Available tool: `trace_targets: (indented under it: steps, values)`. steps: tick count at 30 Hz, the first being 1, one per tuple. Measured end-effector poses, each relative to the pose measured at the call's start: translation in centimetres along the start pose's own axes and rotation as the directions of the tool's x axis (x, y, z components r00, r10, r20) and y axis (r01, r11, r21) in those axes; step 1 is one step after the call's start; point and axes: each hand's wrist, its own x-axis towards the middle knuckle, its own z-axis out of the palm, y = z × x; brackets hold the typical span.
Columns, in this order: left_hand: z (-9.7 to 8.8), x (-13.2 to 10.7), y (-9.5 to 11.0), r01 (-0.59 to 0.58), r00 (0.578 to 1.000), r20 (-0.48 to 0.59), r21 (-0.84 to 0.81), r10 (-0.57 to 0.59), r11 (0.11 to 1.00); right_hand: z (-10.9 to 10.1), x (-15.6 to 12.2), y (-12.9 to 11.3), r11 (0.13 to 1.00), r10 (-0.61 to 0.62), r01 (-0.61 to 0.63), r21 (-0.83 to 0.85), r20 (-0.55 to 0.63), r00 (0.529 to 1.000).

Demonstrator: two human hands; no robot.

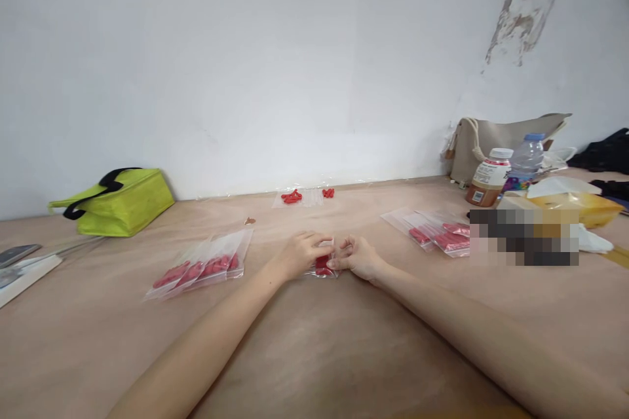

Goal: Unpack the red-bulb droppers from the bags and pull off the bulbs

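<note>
My left hand (301,253) and my right hand (360,256) meet at the middle of the table, both pinching one small clear plastic bag (324,266) that holds red pieces. The bag rests on the tan tabletop (314,340) between my fingertips. To the left lies a row of filled clear bags (204,268) with red pieces inside. Another group of filled bags (432,230) lies to the right. Loose red pieces (293,196) sit on clear plastic near the wall.
A lime green bag with black handles (118,201) stands at the back left. A beige tote (496,139), two bottles (489,177) and wrapped items crowd the back right. A phone and white board (19,265) lie at the far left edge.
</note>
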Motion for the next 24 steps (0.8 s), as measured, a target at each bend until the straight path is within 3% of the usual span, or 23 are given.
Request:
trace_targets:
  steps: [3, 6, 9, 13, 17, 19, 20, 22, 24]
  values:
    - [0.1, 0.4, 0.1, -0.088, 0.995, 0.051, 0.022, 0.087, 0.996, 0.1, 0.0, 0.2, 0.986, -0.02, 0.013, 0.169, 0.036, 0.999]
    - [0.5, 0.5, 0.3, -0.105, 0.993, 0.06, 0.0, 0.105, 0.994, 0.2, 0.1, 0.5, 0.955, -0.052, 0.03, 0.296, 0.066, 0.996]
    - [1.0, 0.5, 0.3, -0.089, 0.995, 0.046, 0.004, 0.089, 0.996, 0.1, 0.1, 0.4, 0.955, -0.074, 0.059, 0.291, 0.042, 0.996]
    - [0.9, 0.1, 0.2, -0.061, 0.998, 0.004, 0.023, 0.061, 0.998, -0.2, -0.3, -0.1, 0.947, -0.125, 0.086, 0.311, 0.107, 0.986]
    - [0.5, -0.6, -0.2, -0.032, 0.999, -0.018, 0.097, 0.033, 0.995, -0.3, -0.7, -0.4, 0.956, -0.273, 0.254, 0.147, 0.132, 0.953]
    - [0.4, -0.9, -0.4, -0.048, 0.998, -0.045, 0.131, 0.054, 0.99, -0.3, -0.8, -0.3, 0.898, -0.424, 0.437, -0.052, 0.161, 0.891]
    - [0.4, -1.0, -0.5, -0.064, 0.995, -0.066, 0.148, 0.074, 0.987, -0.3, -0.8, -0.3, 0.828, -0.507, 0.531, -0.183, 0.164, 0.846]
    - [0.4, -1.2, -0.6, -0.102, 0.986, -0.113, 0.18, 0.123, 0.978, -0.3, -0.7, -0.2, 0.607, -0.664, 0.65, -0.457, 0.158, 0.731]
    - [0.3, -1.3, -0.5, -0.128, 0.975, -0.151, 0.206, 0.161, 0.97, -0.3, -0.4, -0.1, 0.349, -0.785, 0.667, -0.659, 0.183, 0.592]
